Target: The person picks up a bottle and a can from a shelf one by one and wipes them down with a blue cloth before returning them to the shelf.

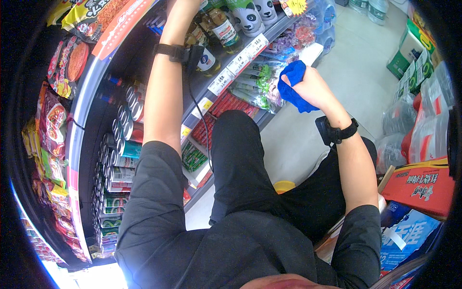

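My right hand [313, 89] is closed on a bunched blue cloth [296, 91], held over the aisle just right of the shelf front. My left arm stretches up and forward into the shelf. Only the back part of my left hand [184, 6] shows at the top edge, so its fingers are hidden. Close by that hand stand bottles with yellowish liquid [224, 31] and, farther right, white bottles with panda faces [248, 17]. Each wrist wears a black strap, and a thin black cable [192, 96] hangs from the left one.
A shelf edge with price tags [236, 65] runs diagonally ahead, above bagged goods [255, 79]. Drink cans [120, 166] and noodle packs [50, 120] fill shelves at left. Red carton [421, 188], blue carton [409, 236] and wrapped bottles [428, 130] stand at right. My bent knees lie between.
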`<act>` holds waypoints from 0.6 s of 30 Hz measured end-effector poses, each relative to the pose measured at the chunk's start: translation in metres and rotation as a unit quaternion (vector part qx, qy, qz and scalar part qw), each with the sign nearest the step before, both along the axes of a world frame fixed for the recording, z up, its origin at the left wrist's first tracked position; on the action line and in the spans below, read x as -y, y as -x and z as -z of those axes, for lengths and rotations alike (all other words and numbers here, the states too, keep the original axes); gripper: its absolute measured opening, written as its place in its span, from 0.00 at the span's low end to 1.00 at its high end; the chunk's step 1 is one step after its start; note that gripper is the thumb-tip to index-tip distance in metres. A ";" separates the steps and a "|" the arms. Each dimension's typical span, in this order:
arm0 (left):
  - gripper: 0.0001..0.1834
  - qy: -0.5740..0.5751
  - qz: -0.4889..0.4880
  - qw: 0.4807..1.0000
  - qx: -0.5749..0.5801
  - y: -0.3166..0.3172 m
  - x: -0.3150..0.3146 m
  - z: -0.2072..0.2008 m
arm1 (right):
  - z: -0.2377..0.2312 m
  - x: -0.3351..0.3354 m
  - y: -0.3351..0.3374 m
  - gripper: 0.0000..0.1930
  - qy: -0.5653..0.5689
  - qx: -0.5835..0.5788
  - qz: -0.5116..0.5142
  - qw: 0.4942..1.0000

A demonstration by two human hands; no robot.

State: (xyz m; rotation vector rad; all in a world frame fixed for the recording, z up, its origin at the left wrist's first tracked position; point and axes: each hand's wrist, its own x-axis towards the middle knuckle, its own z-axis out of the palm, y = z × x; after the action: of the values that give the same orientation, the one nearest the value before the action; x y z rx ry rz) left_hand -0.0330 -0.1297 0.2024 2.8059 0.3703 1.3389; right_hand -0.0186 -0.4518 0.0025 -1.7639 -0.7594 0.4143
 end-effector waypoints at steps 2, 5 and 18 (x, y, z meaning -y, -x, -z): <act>0.08 0.025 0.023 0.999 -0.009 -0.001 -0.001 0.001 | 0.000 0.000 0.001 0.14 -0.006 0.000 -0.008 1.000; 0.08 -0.020 0.010 1.000 -0.003 -0.001 0.003 0.004 | 0.006 0.000 -0.002 0.14 -0.005 0.004 -0.004 1.000; 0.18 0.020 0.049 0.997 0.050 0.019 0.016 0.009 | 0.005 -0.008 -0.001 0.14 0.003 0.015 -0.003 1.000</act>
State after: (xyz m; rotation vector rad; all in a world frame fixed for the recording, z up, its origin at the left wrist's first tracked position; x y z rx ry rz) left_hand -0.0521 -0.1457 0.1929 2.6730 0.2505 1.4273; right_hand -0.0172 -0.4439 -0.0024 -1.7770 -0.7857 0.3945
